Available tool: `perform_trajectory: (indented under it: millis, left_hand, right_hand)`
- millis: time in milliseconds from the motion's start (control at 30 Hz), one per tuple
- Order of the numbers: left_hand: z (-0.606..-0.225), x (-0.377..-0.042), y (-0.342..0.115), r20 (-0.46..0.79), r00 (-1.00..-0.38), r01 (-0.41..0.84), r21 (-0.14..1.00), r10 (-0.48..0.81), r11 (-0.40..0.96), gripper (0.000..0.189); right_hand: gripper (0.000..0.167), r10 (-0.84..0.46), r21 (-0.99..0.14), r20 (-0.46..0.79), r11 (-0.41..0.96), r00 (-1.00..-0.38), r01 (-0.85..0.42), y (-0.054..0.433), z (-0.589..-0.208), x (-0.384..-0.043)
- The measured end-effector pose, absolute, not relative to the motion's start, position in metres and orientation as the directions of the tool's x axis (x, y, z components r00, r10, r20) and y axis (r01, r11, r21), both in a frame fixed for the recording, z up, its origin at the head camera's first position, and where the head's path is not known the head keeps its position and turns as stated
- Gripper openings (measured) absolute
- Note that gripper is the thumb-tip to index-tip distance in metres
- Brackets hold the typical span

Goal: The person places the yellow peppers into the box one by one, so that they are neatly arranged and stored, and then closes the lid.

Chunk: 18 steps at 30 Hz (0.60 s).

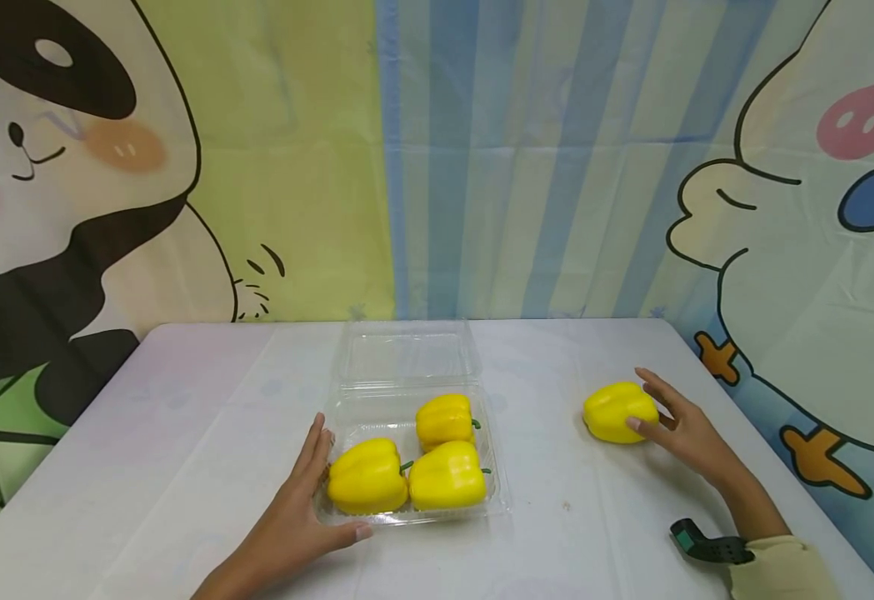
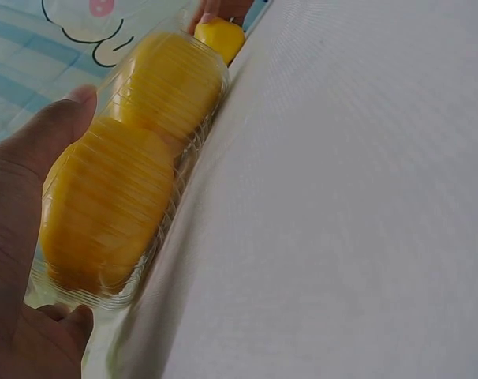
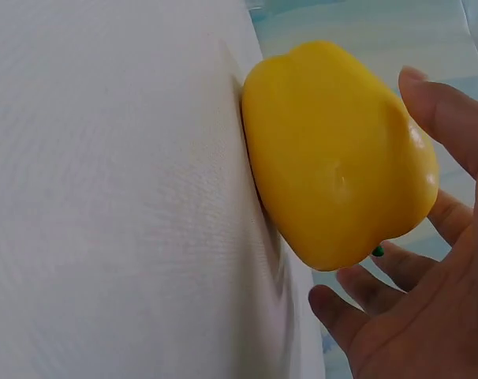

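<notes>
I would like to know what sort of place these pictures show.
Probably a staged tabletop set: a white-covered table in front of a cartoon-printed backdrop, with yellow bell peppers and a clear plastic container on it.

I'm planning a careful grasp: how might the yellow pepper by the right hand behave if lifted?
The pepper looks glossy, so it may slip. Its plump, unsagging shape suggests stiffness. Lying on its rounded side, it could roll if nudged.
</notes>
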<state>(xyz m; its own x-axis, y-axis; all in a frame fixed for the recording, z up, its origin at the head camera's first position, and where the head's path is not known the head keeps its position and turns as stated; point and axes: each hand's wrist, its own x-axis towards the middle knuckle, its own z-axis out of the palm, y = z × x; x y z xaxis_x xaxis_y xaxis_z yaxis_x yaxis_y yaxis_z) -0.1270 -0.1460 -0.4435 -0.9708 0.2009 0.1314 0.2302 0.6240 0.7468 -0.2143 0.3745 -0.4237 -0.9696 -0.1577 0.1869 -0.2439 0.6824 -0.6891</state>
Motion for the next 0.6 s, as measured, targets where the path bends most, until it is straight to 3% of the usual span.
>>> perform_trajectory:
  millis: [200,600]
  left_hand:
    - [-0.4415,-0.1270,-0.1454,0.125,-0.972,0.226,0.745,0.201,0.627,0.127]
    - [-0.4425,-0.1271,-0.1454,0.130,-0.970,0.232,0.746,0.206,0.624,0.127]
  right_hand:
    - [0.067,-0.177,-0.695,0.156,0.680,-0.972,-0.235,0.3735,-0.4220,-0.2121]
    - [0.064,-0.180,-0.694,0.158,0.680,-0.971,-0.239,0.3730,-0.4232,-0.2128]
